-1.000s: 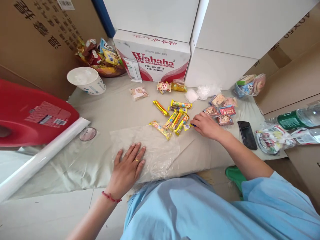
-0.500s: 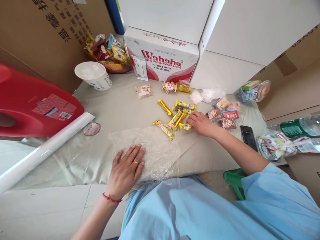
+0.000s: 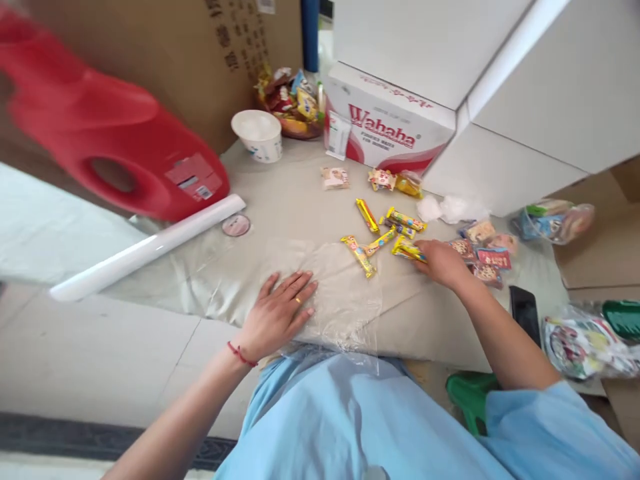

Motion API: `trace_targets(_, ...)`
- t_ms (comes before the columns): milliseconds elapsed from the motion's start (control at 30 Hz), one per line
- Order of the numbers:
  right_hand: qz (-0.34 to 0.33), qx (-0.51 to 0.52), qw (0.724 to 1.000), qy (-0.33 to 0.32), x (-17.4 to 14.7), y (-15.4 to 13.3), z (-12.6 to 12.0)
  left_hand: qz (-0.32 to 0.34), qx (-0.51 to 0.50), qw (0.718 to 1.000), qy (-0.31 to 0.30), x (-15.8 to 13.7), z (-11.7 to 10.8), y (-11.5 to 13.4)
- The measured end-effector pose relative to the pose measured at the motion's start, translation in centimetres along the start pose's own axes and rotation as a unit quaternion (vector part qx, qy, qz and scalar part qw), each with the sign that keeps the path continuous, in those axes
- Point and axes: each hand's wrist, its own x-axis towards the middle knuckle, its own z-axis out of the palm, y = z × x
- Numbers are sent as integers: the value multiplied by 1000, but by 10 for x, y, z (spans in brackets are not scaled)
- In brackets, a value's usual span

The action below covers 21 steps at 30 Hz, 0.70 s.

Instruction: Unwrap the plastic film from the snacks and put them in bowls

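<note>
My left hand (image 3: pixel 280 310) lies flat with its fingers spread on a clear plastic bag (image 3: pixel 345 293) at the table's front edge. My right hand (image 3: pixel 443 263) is closed at the fingertips around yellow-wrapped snack bars (image 3: pixel 406 249); how many it grips is partly hidden. Left of it, two more yellow bars (image 3: pixel 359 256) lie touching. Beyond them are a single upright-angled bar (image 3: pixel 367 215) and a small crossed group (image 3: pixel 406 219). Several square wrapped snacks (image 3: pixel 487 257) lie just right of my right hand.
A red jug (image 3: pixel 150 147) and a white roll (image 3: pixel 150 247) occupy the left side. A paper tub (image 3: pixel 259 137), a basket of snacks (image 3: pixel 300 127) and a Wahaha carton (image 3: pixel 390 127) line the back. At right are a black phone (image 3: pixel 525 313) and a snack-filled plastic container (image 3: pixel 553 221).
The camera view has turned, so the scene sits differently in frame. My right hand has drawn yellow bars rightward, apart from the pile. My left hand still rests on the bag.
</note>
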Motion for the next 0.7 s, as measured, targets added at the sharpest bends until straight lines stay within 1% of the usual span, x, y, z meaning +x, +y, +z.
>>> trace_targets(67, 60, 57, 996, 44, -11, 12, -6, -2, -23, 1000, -16, 2, -4, -5)
trace_targets(100, 84, 99, 989, 74, -15, 13, -12, -3, -28, 999, -21, 4, -5, -7)
trace_targets(133, 95, 145, 980, 99, -17, 9, -20, -4, -27, 999, -25, 5, -6, -9)
trace_targets(167, 88, 191, 971, 113, -18, 0, -28, -7, -22, 999, -24, 7, -5, -10)
trace_targets(200, 58, 233, 964, 111, -17, -15, -36, -9, -14, 1000, -22, 9, -5, -11)
trace_targets(267, -51, 288, 954, 62, -10, -56, -49, -16, 2, 1000, -14, 13, -4, -11)
trace_targets(300, -113, 293, 949, 23, -3, -80, -53, -18, 8, 1000, -11, 15, -4, -12)
trace_targets(333, -158, 288, 944, -16, 5, -105, -55, -17, 12, 1000, -9, 16, -4, -14)
trace_targets(400, -222, 246, 938, -100, 24, -149, -53, -10, 17, 1000, -7, 18, -9, -19)
trace_targets(467, -244, 187, 938, -161, 42, -181, -45, -14, 24, 1000, 4, 17, -14, -28)
trace_targets(500, -244, 162, 940, -174, 50, -190, -41, -24, 29, 999, 13, 16, -17, -32)
trace_targets(567, -231, 143, 949, -162, 60, -200, -33, -54, 38, 997, 34, 12, -20, -39)
trace_targets(633, -218, 155, 956, -122, 64, -201, -31, -74, 36, 996, 45, 6, -19, -43)
trace_targets(700, -199, 169, 962, -75, 63, -199, -33, -79, 25, 995, 46, 2, -16, -44)
